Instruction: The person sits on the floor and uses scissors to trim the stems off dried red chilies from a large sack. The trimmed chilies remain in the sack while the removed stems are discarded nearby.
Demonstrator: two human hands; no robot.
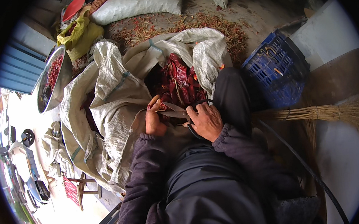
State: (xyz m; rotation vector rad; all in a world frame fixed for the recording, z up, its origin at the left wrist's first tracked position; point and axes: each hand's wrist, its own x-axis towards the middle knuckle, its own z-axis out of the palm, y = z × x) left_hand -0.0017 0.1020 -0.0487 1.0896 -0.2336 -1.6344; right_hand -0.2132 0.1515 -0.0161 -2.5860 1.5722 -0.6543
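Note:
My left hand (pixel 155 117) pinches a dried red chili pepper (pixel 163 106) between thumb and fingers, its stem side towards the blades. In my right hand (pixel 205 120) is a pair of scissors (pixel 176 111) with black handles, its blades parted beside my left fingertips. Just beyond both hands, more dried red chilies (pixel 180 76) lie in an open white woven sack (pixel 209 44). A second white woven sack (pixel 109 85) stands to the left, with dark red chilies partly seen inside.
A blue plastic crate (pixel 276 67) stands at the right, near a straw broom (pixel 323 112). Stems and scraps (pixel 223 31) litter the floor beyond the sacks. A metal basin (pixel 54 80) with red pieces, a yellow sack (pixel 83 34) and a small folding stool (pixel 75 189) are at the left.

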